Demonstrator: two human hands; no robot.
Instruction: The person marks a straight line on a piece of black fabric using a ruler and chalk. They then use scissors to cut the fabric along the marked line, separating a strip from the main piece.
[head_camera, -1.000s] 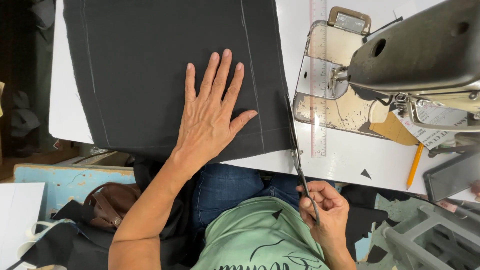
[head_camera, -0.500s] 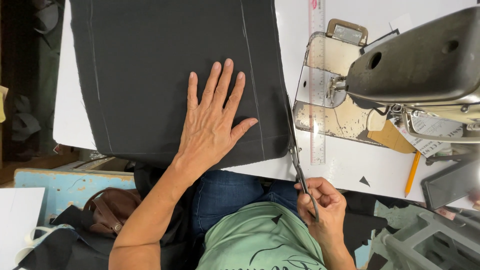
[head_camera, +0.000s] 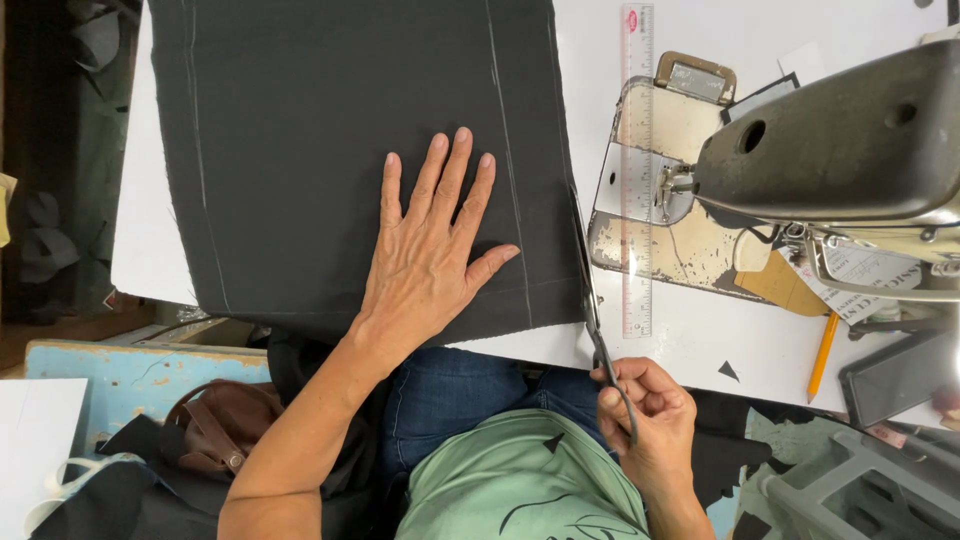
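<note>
Now your left hand lies flat with fingers spread on the black fabric, much as it did a moment ago, pinning the cloth to the white surface. Your right hand is closed around the handles of the scissors, whose blades run along the fabric's right edge; they sit slightly further up that edge than before, so the cut along this side looks under way. A clear ruler lies just beside the blades, next to the sewing machine. You cannot tell how far apart the blades are, since dark metal merges with dark cloth.
</note>
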